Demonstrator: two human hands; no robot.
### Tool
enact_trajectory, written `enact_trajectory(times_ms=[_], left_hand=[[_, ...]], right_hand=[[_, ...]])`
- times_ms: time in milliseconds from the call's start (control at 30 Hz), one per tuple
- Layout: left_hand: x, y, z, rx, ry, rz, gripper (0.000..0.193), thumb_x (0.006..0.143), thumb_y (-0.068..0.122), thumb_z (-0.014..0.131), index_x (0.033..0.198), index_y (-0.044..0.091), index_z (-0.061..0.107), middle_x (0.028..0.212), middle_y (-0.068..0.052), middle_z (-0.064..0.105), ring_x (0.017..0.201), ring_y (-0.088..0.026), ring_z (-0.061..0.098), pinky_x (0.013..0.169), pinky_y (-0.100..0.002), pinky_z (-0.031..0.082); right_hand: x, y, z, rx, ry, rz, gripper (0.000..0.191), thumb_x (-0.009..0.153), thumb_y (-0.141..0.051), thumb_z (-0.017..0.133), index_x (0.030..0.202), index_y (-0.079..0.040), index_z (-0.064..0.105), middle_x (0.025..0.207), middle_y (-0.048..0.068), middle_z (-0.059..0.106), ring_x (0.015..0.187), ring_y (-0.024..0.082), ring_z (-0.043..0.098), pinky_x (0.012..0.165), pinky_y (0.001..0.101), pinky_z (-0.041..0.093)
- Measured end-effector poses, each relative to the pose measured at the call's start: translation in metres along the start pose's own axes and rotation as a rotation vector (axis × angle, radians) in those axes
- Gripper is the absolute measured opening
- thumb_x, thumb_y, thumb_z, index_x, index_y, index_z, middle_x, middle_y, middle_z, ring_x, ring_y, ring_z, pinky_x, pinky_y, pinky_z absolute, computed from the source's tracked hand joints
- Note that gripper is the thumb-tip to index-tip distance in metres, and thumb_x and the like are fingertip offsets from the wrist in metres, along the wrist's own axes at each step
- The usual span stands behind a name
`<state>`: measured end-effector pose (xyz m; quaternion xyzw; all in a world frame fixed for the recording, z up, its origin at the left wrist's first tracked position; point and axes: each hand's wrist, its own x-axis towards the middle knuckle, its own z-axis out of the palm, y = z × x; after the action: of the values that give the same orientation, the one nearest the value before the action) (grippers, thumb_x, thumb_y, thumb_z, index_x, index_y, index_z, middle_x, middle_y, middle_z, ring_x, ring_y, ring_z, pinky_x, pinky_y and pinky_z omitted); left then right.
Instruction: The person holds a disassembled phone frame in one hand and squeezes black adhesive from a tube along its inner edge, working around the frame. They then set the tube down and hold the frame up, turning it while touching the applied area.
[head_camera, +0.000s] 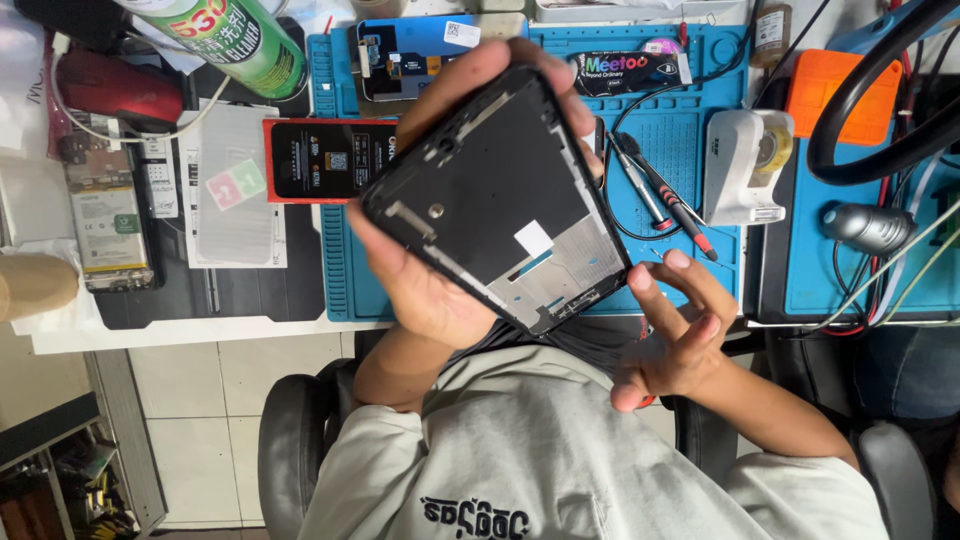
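Left hand (425, 270) clamps the black phone frame (497, 195), right hand (675, 335) open beside it, above a red-edged black box (325, 160).

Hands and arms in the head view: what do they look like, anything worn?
The left hand and right hand are bare: no gloves, rings or watch show. Both forearms are uncovered up to a light grey shirt with a dark print on its front.

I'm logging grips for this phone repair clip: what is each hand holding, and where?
Left hand grips the black phone frame by its long edges; right hand holds nothing.
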<state>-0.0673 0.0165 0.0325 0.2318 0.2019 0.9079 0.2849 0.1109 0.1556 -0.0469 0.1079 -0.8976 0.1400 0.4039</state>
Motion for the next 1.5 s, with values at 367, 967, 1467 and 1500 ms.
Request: enact_trajectory(times_ms=[367,967,1467,1500], left_hand=[[-0.017,-0.002,0.019,0.122,0.112,0.204,0.081,0.108,0.074,0.036,0.149,0.005,0.047,0.131,-0.021,0.052,0.107,-0.027,0.058,0.088,-0.041,0.053],[-0.044,-0.002,0.031,0.169,0.152,0.273,0.082,0.109,0.076,0.027,0.147,0.01,0.054,0.129,-0.02,0.054,0.103,-0.029,0.06,0.086,-0.045,0.055],[-0.03,0.002,0.047,0.235,0.306,0.248,0.089,0.102,0.074,0.03,0.151,0.001,0.043,0.132,-0.027,0.048,0.102,-0.032,0.058,0.084,-0.047,0.055],[-0.029,0.001,0.047,0.222,0.31,0.256,0.09,0.101,0.074,0.03,0.152,0.001,0.044,0.132,-0.027,0.048,0.102,-0.032,0.058,0.084,-0.047,0.055]], right_hand=[[0.002,-0.024,0.003,0.036,0.042,-0.026,0.103,0.102,-0.073,0.027,0.161,0.007,0.001,0.112,0.018,0.072,0.115,0.039,0.048,0.067,0.0375,0.06],[0.012,0.002,-0.013,0.036,0.029,-0.173,0.106,0.1,-0.081,0.031,0.163,0.0,0.005,0.108,0.004,0.074,0.105,0.032,0.049,0.066,0.0374,0.06],[0.021,0.015,-0.02,0.033,0.155,-0.198,0.112,0.099,-0.092,0.029,0.163,-0.002,0.006,0.098,0.005,0.077,0.107,0.03,0.045,0.062,0.0363,0.062],[0.022,0.014,-0.023,0.053,0.08,-0.236,0.112,0.099,-0.09,0.031,0.164,-0.003,0.004,0.099,0.003,0.077,0.107,0.029,0.047,0.062,0.0361,0.062]])
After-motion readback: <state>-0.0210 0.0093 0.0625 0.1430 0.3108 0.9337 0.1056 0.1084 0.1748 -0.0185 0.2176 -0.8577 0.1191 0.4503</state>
